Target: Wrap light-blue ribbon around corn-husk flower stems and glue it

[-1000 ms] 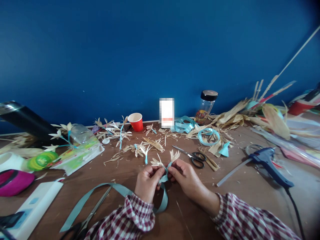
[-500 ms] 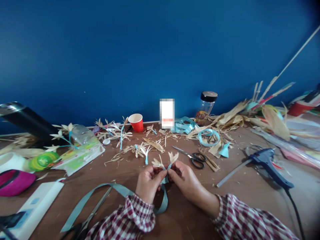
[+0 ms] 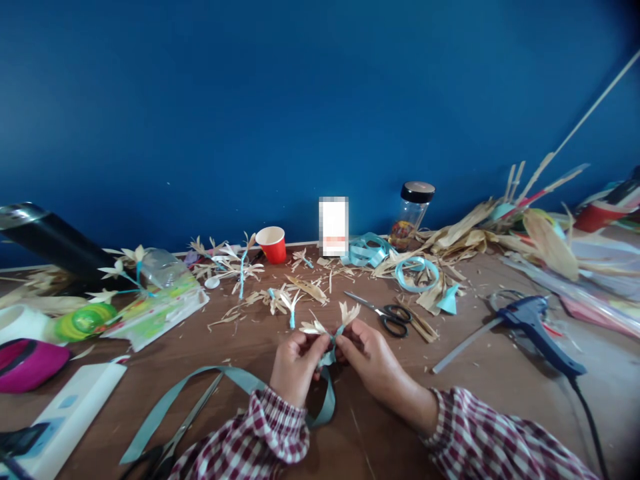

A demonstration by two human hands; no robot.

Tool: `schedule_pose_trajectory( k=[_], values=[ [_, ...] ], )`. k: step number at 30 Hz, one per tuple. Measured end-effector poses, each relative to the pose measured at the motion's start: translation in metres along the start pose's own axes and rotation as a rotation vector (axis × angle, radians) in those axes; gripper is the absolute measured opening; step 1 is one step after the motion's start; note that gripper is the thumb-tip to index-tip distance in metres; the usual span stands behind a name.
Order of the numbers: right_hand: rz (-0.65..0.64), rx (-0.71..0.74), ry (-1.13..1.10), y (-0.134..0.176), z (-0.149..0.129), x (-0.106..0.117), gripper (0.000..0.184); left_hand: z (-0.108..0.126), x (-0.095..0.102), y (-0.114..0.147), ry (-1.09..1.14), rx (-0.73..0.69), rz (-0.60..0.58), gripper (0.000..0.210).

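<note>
My left hand point(image 3: 296, 363) pinches a pale corn-husk flower point(image 3: 313, 327) with its stem wrapped in light blue ribbon. A second husk flower point(image 3: 349, 318) is pinched in my right hand point(image 3: 377, 363), its petals pointing up and right. The two stems meet in a V between my thumbs. From below my fingers a wide light blue ribbon point(image 3: 239, 379) loops down and trails left over the table. Its tail runs beside large scissors point(image 3: 187, 423), partly behind my left sleeve. Just beyond my hands lies another small husk flower point(image 3: 290, 305) with a blue stem.
A blue glue gun point(image 3: 543, 333) lies right, its cord running to the front edge. Small scissors point(image 3: 383, 312) are beyond my right hand. Behind stand a red paper cup point(image 3: 273, 247), a lidded jar point(image 3: 413, 213) and ribbon coils point(image 3: 370, 251). A white power strip point(image 3: 83, 413) lies left.
The flower tops have spread slightly apart, the left one tipping further left. More blue ribbon shows between my thumbs. Both hands stay in nearly the same place.
</note>
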State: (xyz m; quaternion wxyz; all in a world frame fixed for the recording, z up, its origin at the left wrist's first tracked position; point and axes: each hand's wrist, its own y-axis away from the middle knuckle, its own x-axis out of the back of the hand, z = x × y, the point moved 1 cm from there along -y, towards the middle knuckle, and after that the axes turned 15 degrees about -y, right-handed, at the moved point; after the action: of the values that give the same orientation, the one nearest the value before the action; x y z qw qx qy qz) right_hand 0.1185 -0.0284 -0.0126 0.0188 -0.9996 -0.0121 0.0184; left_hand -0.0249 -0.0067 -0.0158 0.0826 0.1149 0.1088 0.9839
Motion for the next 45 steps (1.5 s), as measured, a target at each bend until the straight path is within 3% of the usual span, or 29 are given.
schedule_pose_trajectory(
  k=[10, 20, 32, 45],
  values=[
    [-0.002, -0.037, -0.137, 0.0, -0.0031, -0.0024, 0.021, 0.001, 0.0014, 0.0017, -0.069, 0.042, -0.028, 0.037],
    [-0.001, 0.013, -0.033, -0.0005, -0.0014, 0.0, 0.019, 0.0016, -0.0009, -0.0005, -0.016, 0.025, -0.055, 0.033],
    [0.01, -0.066, -0.126, -0.0011, -0.0018, -0.0022, 0.022, -0.0017, 0.0009, -0.0007, 0.01, 0.037, 0.005, 0.032],
    [-0.01, -0.007, -0.095, -0.0007, 0.0006, -0.0015, 0.014, -0.0025, -0.0006, -0.0007, -0.021, 0.025, 0.003, 0.033]
  ],
)
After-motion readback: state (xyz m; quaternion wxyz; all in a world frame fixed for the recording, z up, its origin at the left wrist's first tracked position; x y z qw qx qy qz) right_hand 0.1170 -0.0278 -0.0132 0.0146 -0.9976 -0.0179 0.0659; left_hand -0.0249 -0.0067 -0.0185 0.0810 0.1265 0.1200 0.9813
